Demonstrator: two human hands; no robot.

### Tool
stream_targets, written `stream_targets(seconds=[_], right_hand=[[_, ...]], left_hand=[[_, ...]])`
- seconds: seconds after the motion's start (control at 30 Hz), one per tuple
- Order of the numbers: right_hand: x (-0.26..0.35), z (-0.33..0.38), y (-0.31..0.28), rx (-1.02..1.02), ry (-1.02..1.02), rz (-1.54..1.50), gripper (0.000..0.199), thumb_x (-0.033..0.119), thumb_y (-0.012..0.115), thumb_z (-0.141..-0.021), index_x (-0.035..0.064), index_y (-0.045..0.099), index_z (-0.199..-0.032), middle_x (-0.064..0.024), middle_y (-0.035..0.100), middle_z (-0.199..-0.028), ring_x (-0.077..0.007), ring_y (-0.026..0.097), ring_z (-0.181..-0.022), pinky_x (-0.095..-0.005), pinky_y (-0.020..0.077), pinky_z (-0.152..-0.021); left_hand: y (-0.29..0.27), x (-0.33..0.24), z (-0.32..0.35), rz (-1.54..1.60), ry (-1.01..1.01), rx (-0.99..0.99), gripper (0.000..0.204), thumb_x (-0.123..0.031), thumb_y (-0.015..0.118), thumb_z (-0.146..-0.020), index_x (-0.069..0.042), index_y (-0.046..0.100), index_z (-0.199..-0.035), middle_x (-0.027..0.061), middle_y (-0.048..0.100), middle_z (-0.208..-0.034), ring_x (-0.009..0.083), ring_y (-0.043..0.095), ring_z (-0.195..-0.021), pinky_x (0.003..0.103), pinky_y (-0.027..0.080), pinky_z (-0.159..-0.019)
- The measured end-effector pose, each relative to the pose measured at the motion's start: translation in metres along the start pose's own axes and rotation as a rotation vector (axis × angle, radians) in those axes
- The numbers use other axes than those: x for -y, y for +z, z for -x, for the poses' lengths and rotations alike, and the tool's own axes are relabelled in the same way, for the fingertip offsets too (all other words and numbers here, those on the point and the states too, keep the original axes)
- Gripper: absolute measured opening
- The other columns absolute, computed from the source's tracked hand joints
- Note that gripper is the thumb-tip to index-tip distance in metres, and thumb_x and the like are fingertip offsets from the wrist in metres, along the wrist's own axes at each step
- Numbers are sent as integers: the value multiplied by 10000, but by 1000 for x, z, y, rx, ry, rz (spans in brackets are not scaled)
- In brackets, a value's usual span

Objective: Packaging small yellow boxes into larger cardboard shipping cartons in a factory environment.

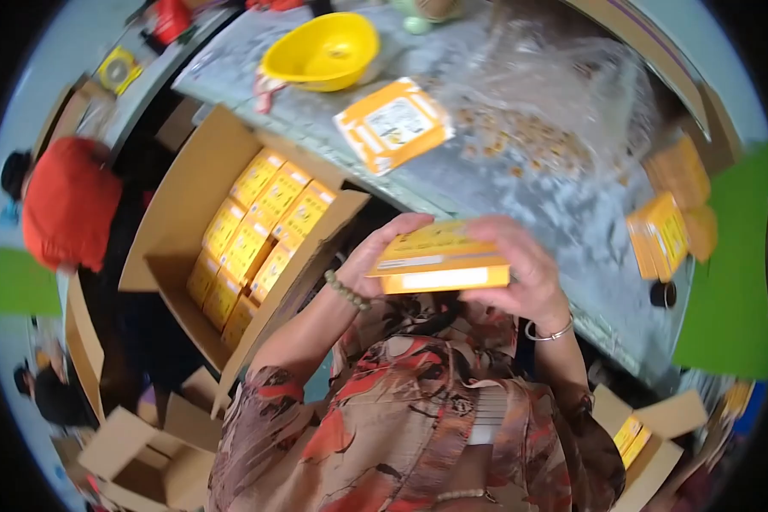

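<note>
The left hand (382, 249) is mostly hidden behind the yellow box (439, 260) it grips, only fingertips and wrist showing; the right hand (525, 269) covers that box's far end; the print on the flat pack (392, 124) is blurred; small pieces under the clear plastic bag (555, 102) are too small to tell; the lower rows in the carton (188, 205) are hidden.

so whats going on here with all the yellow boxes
A person holds one flat yellow-orange box between the left hand and right hand, above the edge of a grey table. To their left, an open cardboard carton is partly filled with rows of matching boxes. Another such box and a yellow bowl lie on the table.
</note>
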State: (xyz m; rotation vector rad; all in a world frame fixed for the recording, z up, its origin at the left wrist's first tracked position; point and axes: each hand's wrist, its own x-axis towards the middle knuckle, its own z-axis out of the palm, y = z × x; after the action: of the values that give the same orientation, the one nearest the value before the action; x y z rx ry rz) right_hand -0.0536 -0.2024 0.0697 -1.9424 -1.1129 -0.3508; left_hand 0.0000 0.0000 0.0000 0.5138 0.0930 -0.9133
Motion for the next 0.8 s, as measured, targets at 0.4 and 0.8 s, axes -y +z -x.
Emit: stream_targets(seconds=[0.4, 0.8], right_hand=[[-27, -55, 41, -395, 405, -92, 293, 1, 493, -741, -13, 461, -1033, -106, 372, -1136, -192, 405, -1049, -298, 320, -892], [-42, -42, 31, -542, 558, -235, 263, 16, 510, -750, 16, 480, -1012, -63, 470, -1062, -161, 460, -987, -268, 345, -859]], left_hand=[[-24, -50, 30, 281, 217, -85, 372, -288, 430, -819, -43, 415, -1098, 237, 526, -913, 215, 563, -604, 253, 489, -469], [-48, -101, 71, -140, 754, -507, 319, -130, 493, -764, -71, 416, -1067, 78, 550, -920, 204, 563, -796, 321, 505, -643]])
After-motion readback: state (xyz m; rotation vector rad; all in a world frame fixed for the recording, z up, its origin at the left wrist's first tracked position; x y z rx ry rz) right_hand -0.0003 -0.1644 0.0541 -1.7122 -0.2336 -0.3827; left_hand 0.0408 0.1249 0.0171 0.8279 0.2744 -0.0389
